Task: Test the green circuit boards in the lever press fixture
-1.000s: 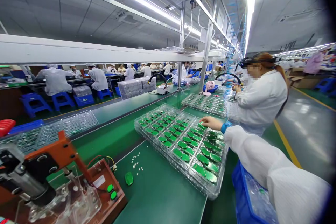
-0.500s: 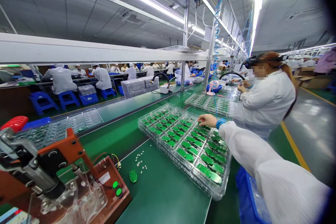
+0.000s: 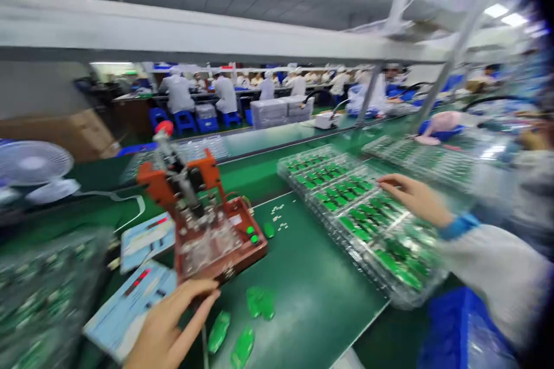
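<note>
My left hand (image 3: 175, 323) is at the bottom, thumb and forefinger apart, and I see nothing between them. It is beside the front edge of an orange-red toggle-clamp fixture (image 3: 220, 268) with two green buttons. Loose green circuit boards lie on the green bench to its right, among them one board (image 3: 219, 331) close to the fingers. Over the right side of a clear plastic tray (image 3: 346, 256) reaches my right hand (image 3: 413, 199). Its fingers are slightly apart and look bare, though motion blurs them. Green boards (image 3: 361, 219) fill the tray's compartments in rows.
Small white pieces (image 3: 279, 216) are scattered behind the fixture. Blue-and-white boxes with red displays (image 3: 147, 242) and a blurred tray of boards (image 3: 47, 300) are at left. A blue bin (image 3: 445, 328) stands lower right. Co-workers (image 3: 179, 92) sit beyond; another tray (image 3: 424, 155) lies behind.
The view has swung left and down, blurring the picture. My left hand has come into view beside the fixture. My right hand remains over the tray, its fingers more spread than before.
</note>
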A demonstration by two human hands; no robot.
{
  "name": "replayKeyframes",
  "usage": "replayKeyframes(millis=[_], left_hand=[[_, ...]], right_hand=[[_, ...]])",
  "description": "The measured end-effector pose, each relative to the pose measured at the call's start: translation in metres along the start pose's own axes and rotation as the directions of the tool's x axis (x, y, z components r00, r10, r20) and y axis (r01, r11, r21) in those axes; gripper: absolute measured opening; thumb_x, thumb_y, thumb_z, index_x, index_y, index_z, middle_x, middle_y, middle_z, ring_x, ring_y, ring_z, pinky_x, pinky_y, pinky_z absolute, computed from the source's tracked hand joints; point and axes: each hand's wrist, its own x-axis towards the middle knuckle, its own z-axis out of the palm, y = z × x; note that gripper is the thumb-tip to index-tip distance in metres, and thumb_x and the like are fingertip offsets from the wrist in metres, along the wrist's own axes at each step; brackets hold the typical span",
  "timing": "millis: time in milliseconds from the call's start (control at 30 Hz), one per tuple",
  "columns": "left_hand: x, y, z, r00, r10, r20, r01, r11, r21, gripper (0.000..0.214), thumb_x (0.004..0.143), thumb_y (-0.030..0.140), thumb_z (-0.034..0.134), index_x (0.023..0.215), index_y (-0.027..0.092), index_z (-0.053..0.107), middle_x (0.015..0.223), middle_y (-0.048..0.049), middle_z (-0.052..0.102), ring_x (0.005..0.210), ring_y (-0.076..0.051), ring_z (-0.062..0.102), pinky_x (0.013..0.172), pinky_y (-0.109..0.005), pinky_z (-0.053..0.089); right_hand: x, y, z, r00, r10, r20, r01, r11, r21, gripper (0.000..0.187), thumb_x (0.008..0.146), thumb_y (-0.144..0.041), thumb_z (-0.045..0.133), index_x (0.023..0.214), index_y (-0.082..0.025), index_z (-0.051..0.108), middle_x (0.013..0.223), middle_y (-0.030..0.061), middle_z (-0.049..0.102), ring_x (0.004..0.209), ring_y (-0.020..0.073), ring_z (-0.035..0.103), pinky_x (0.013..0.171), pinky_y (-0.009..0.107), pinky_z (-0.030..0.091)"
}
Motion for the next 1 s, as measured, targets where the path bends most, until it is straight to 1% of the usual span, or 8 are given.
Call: replayKeyframes(millis=[67, 133, 233, 300, 467, 800, 933, 1000], left_hand=[[0.001, 0.009, -0.011, 0.981, 0.033, 0.189, -0.046, 0.997, 0.061, 0.017, 0.098, 0.034, 0.057, 0.104, 0.028, 0.072, 0.100, -0.0008, 0.077, 0.088, -0.019, 0.074, 0.082, -0.025, 0.059], [0.006, 0.017, -0.018, 0.920, 0.034, 0.391, -0.089, 0.989, 0.122, 0.018, 0.101, 0.030, 0.053, 0.105, 0.026, 0.071, 0.102, -0.0016, 0.076, 0.091, -0.018, 0.073, 0.083, -0.026, 0.057], [0.009, 0.023, -0.022, 0.801, 0.042, 0.597, -0.171, 0.972, 0.160, 0.017, 0.098, 0.019, 0.056, 0.104, 0.024, 0.072, 0.117, -0.0035, 0.074, 0.102, -0.022, 0.073, 0.087, -0.029, 0.056], [0.008, 0.022, -0.021, 0.748, 0.055, 0.662, -0.202, 0.968, 0.148, 0.018, 0.093, 0.014, 0.063, 0.104, 0.024, 0.073, 0.127, -0.0037, 0.071, 0.110, -0.024, 0.071, 0.092, -0.031, 0.055], [0.004, 0.017, -0.015, 0.698, 0.015, 0.716, -0.182, 0.971, 0.157, 0.023, 0.083, 0.014, 0.077, 0.104, 0.024, 0.074, 0.136, -0.0048, 0.068, 0.121, -0.029, 0.066, 0.101, -0.037, 0.053], [0.005, 0.016, -0.012, 0.753, 0.090, 0.651, -0.181, 0.981, 0.073, 0.011, 0.091, 0.025, 0.072, 0.102, 0.023, 0.074, 0.125, -0.0065, 0.072, 0.114, -0.026, 0.068, 0.097, -0.036, 0.052], [0.013, 0.015, -0.027, 0.909, -0.023, 0.416, 0.030, 1.000, -0.011, 0.016, 0.090, 0.037, 0.074, 0.100, 0.025, 0.075, 0.128, -0.0049, 0.071, 0.115, -0.024, 0.067, 0.101, -0.036, 0.051], [0.019, 0.007, -0.035, 0.966, -0.114, 0.232, 0.108, 0.993, 0.040, 0.014, 0.089, 0.036, 0.074, 0.098, 0.025, 0.076, 0.127, -0.0057, 0.071, 0.118, -0.026, 0.065, 0.104, -0.040, 0.049]], right_hand=[[-0.035, -0.040, 0.023, 0.990, -0.098, 0.105, 0.087, 0.991, 0.104, 0.043, 0.092, -0.064, 0.055, 0.108, -0.028, 0.071, 0.109, 0.0083, 0.075, 0.098, 0.0271, 0.071, 0.084, 0.038, 0.057], [-0.078, -0.082, 0.049, 0.927, -0.257, 0.274, 0.199, 0.955, 0.221, 0.029, 0.095, -0.057, 0.058, 0.103, -0.033, 0.073, 0.107, 0.0055, 0.075, 0.096, 0.0255, 0.072, 0.081, 0.036, 0.058], [-0.133, -0.137, 0.090, 0.679, -0.509, 0.530, 0.304, 0.851, 0.428, 0.023, 0.099, -0.044, 0.057, 0.112, -0.035, 0.073, 0.114, 0.0052, 0.074, 0.107, 0.0257, 0.069, 0.096, 0.038, 0.057], [-0.150, -0.160, 0.116, 0.575, -0.561, 0.595, 0.271, 0.817, 0.509, 0.025, 0.102, -0.041, 0.054, 0.117, -0.032, 0.072, 0.124, 0.0051, 0.072, 0.119, 0.0259, 0.064, 0.106, 0.041, 0.053], [-0.139, -0.180, 0.159, 0.549, -0.551, 0.628, 0.166, 0.809, 0.564, 0.029, 0.096, -0.040, 0.066, 0.121, -0.027, 0.068, 0.145, 0.0067, 0.059, 0.138, 0.0275, 0.049, 0.117, 0.048, 0.042], [-0.129, -0.185, 0.171, 0.506, -0.592, 0.627, 0.152, 0.777, 0.611, 0.030, 0.093, -0.043, 0.070, 0.118, -0.027, 0.069, 0.132, 0.0076, 0.067, 0.128, 0.0275, 0.055, 0.112, 0.048, 0.044], [-0.116, -0.188, 0.161, 0.488, -0.609, 0.625, 0.102, 0.752, 0.652, 0.036, 0.092, -0.049, 0.070, 0.122, -0.029, 0.067, 0.131, 0.0066, 0.066, 0.126, 0.0255, 0.058, 0.109, 0.042, 0.047], [-0.101, -0.195, 0.157, 0.528, -0.615, 0.586, 0.108, 0.733, 0.672, 0.036, 0.092, -0.050, 0.069, 0.122, -0.029, 0.067, 0.131, 0.0059, 0.066, 0.125, 0.0251, 0.058, 0.105, 0.040, 0.049]])
